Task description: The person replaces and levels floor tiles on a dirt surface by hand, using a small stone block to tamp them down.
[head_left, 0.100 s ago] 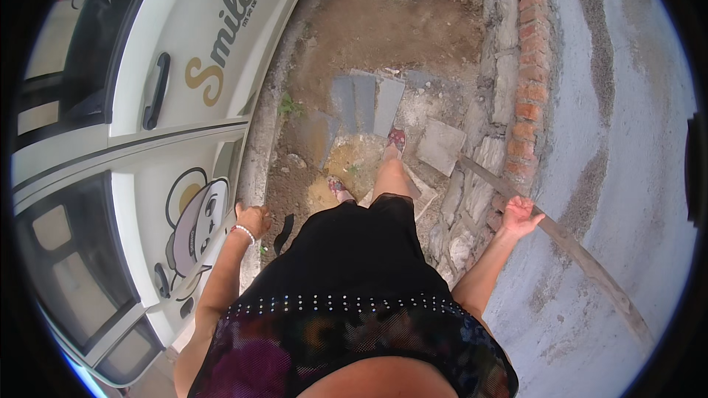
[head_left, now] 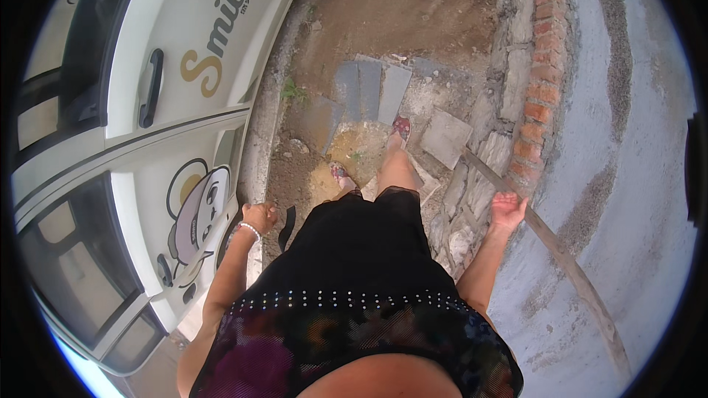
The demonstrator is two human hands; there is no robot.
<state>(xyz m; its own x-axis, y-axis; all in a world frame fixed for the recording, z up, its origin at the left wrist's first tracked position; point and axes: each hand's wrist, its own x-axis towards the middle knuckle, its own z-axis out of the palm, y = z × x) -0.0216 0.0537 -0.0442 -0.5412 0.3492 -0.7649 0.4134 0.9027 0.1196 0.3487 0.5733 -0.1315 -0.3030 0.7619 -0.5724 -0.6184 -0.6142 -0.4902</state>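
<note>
I am looking down at my black skirt [head_left: 354,250] and my sandalled feet on a dirt path. My left hand [head_left: 258,215], with a pale beaded bracelet at the wrist, is curled into a fist close to the side of a white vehicle [head_left: 177,147]. A narrow black strap [head_left: 286,227] hangs right beside the fist, seemingly from it. My right hand [head_left: 507,210] is held out to the side with fingers spread and nothing in it, above rough stones and just short of a long wooden stick [head_left: 560,250].
The vehicle's sliding door with a black handle [head_left: 151,87] and a cartoon figure fills the left. Flat grey slabs [head_left: 369,92] and a square stone [head_left: 446,138] lie ahead on the dirt. A row of red bricks [head_left: 542,96] borders grey concrete on the right.
</note>
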